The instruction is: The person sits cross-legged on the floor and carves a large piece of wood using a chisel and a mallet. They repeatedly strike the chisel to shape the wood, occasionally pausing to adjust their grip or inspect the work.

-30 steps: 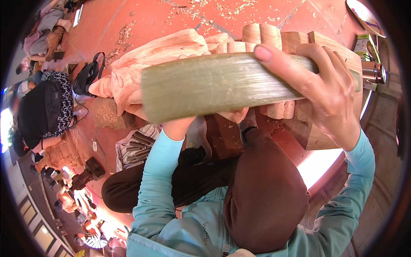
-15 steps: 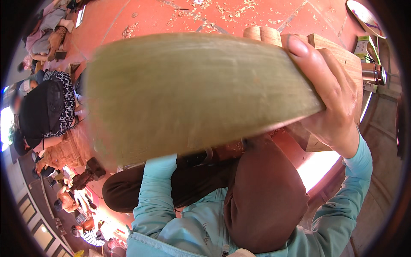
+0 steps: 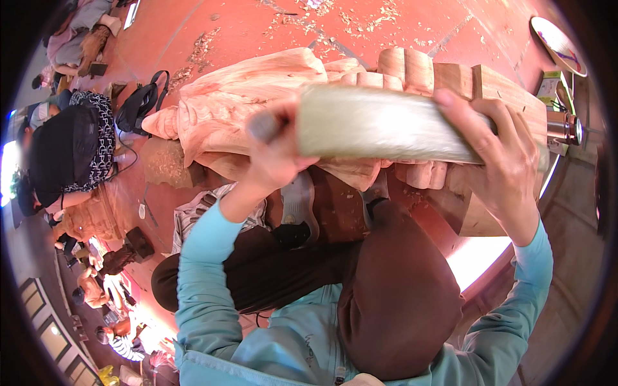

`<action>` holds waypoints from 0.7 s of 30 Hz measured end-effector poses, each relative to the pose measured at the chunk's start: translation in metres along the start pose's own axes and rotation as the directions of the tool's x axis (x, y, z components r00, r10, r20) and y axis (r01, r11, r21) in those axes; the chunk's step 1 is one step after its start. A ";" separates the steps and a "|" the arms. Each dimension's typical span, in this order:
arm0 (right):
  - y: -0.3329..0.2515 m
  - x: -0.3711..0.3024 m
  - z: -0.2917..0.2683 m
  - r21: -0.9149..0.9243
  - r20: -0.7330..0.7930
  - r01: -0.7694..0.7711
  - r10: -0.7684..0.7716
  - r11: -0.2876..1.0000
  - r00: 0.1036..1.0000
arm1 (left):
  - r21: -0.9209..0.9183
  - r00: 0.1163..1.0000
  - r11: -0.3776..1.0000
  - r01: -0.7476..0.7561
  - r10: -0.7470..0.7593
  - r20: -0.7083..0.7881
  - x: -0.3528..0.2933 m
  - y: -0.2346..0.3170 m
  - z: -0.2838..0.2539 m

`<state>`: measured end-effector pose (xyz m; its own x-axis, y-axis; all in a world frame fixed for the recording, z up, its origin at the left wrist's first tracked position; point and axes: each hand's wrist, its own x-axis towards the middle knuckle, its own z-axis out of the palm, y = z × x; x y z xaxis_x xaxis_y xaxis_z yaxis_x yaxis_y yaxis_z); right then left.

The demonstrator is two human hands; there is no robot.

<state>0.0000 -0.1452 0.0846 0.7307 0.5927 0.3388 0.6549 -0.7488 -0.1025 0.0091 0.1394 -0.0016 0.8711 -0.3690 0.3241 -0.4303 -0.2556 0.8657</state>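
My right hand (image 3: 505, 148) is wrapped around the right end of a long, pale green, shiny block (image 3: 380, 125), with my thumb laid along it and my fingers curled over. The block is up in front of me, over the middle of a big, pale, carved wooden figure (image 3: 251, 77) lying on the red tile floor (image 3: 257, 29). I can't tell if they touch. The block looks hard and stiff, and I think it is heavy. Its smooth face might slip, so the right end seems the best place to hold. My left hand (image 3: 277, 154) is blurry, but its grip is closed around a dark grey, round-ended stick (image 3: 264, 127), just left of the block. Both my arms reach up from the near side, elbows bent.
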 end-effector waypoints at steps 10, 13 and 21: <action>0.040 -0.077 0.026 0.386 0.310 -0.727 0.662 0.568 0.682 | 0.604 0.758 0.796 -0.031 -0.375 0.533 -0.033 0.010 0.002; 0.052 -0.105 0.037 0.448 0.366 -0.789 0.719 0.420 0.591 | 0.603 0.767 0.797 -0.043 -0.361 0.531 -0.028 -0.004 0.011; 0.055 -0.094 0.031 0.480 0.528 -0.874 0.768 0.080 0.361 | 0.596 0.648 0.798 -0.089 -0.408 0.643 -0.011 -0.005 0.002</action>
<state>-0.0261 -0.2330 0.0183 0.8689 -0.2045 -0.4507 -0.4931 -0.4357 -0.7530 0.0012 0.1426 -0.0101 0.5881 -0.7092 -0.3888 -0.5618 -0.7040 0.4344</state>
